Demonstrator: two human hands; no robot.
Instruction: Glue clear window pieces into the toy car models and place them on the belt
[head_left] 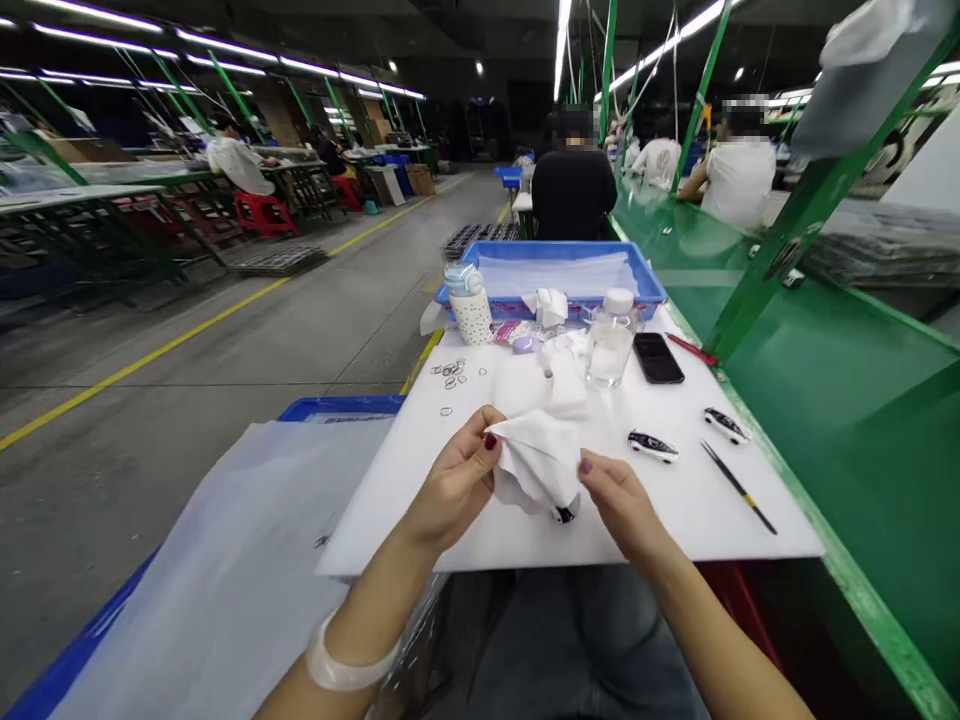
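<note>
A white cloth (541, 455) is stretched between my two hands above the white work surface (465, 540). My left hand (459, 480) pinches its upper left corner between thumb and fingers. At its right edge, my right hand (619, 500) has its fingertips closed on the cloth. Just under the cloth's lower edge, part of a small black and white toy car (564, 514) shows; the rest is hidden. Two similar cars, one nearer (652, 446) and one farther right (725, 425), lie beside black tweezers (739, 486).
Behind the cloth are a dotted bottle (470, 305), a clear bottle (609, 345), a phone (658, 358) and a blue tray (652, 280). Small rings (451, 374) lie at the left. A green post (787, 235) rises at the right. Several people sit farther off.
</note>
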